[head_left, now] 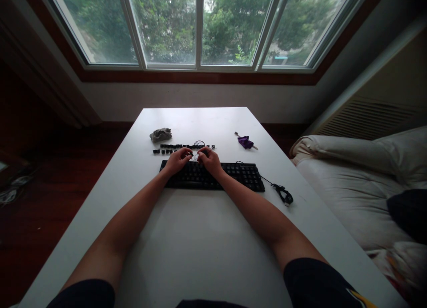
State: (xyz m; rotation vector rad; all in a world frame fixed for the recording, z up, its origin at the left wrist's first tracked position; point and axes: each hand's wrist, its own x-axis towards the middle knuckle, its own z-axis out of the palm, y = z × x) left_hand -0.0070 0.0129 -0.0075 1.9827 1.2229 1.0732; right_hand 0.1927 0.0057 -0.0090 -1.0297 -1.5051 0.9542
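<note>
A black keyboard (240, 174) lies across the white table, partly covered by my hands and forearms. My left hand (178, 160) is over its back edge, with the fingertips pinched on a small black keycap (191, 154). Close beside it, my right hand (210, 160) is closed on what looks like a wire keycap puller (195, 157); thin wire shows between the two hands. Just behind them, several loose black keycaps (167, 146) stand in two rows, some hidden by my fingers. A thin dark wire loop (199, 142) shows at the back row.
A crumpled grey cloth (160, 134) lies at the back left. To the back right is a purple cloth (246, 142) with a brush (237, 134) under it. The bundled USB cable (283, 194) rests right of the keyboard. A pale sofa (340, 188) flanks the table.
</note>
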